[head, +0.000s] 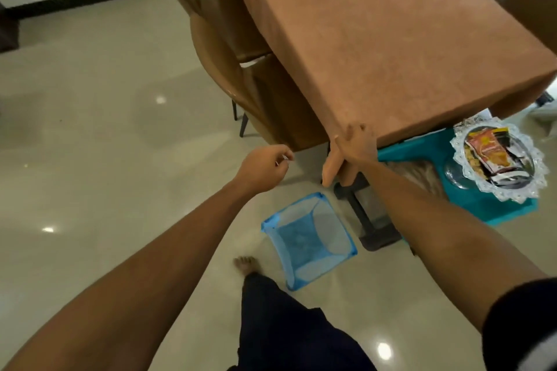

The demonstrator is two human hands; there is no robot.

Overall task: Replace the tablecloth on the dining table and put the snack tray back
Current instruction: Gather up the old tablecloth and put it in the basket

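While left grip (265, 166) hangs loosely curled, right grip (358, 144) pinches the tablecloth's (376, 39) near-pointing corner.

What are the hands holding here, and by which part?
Right hand grips the brown tablecloth at its near corner; left hand, loosely curled, holds nothing visible.

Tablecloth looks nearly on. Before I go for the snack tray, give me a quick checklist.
1. Top covered: ok, the tablecloth lies smooth across the visible tabletop.
2. Near corner finished: not ok, the right hand grips bunched cloth there.
3. Other hand free: cannot tell, the left hand has curled fingers and may pinch something small.
4. Tray located: ok, the snack tray sits on the teal stand beside the table.
5. Floor clear: not ok, the blue mesh basket lies by the feet.
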